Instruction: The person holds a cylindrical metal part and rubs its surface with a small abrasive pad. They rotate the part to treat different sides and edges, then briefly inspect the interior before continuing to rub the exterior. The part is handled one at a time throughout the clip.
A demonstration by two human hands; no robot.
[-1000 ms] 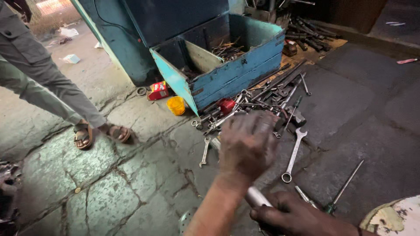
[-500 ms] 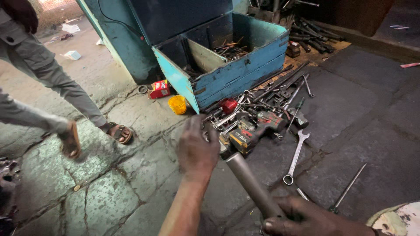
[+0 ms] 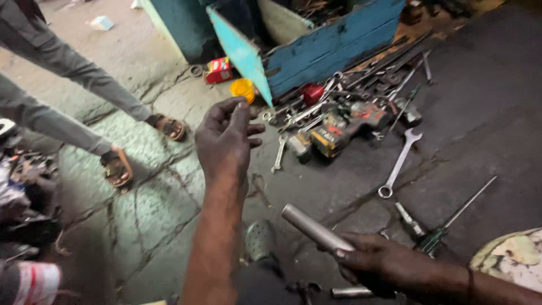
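Tube work is where you stand: your right hand point(image 3: 384, 262) is closed around a plain grey metal tube point(image 3: 316, 227), gripping its near end so the free end angles up and to the left, clear of the floor point(image 3: 480, 113). Your left hand point(image 3: 226, 141) is raised in front of you, loosely open, fingers curled and spread with thumb and forefinger drawn near each other; it has hold of nothing that shows, and it hangs apart from the tube.

Judging from how things lie, you have the piece picked up and steadied, but nothing has been fitted to it and no tool is in hand, so most of the job looks to be ahead of you.

Tools lie scattered on the dark floor beyond your hands: a long combination spanner point(image 3: 400, 162) well right of your left hand, a green-handled screwdriver point(image 3: 451, 223) just beyond your right wrist, and a yellow-and-black power tool point(image 3: 339, 127) among a heap of wrenches at the foot of a blue wooden toolbox point(image 3: 333, 48). A second short metal tube point(image 3: 350, 292) lies on the floor just under your right hand. A grey clog point(image 3: 259, 240) shows below your left forearm.

To your left another person stands on the cracked stone paving, sandalled feet point(image 3: 118, 166) well apart from your hands.
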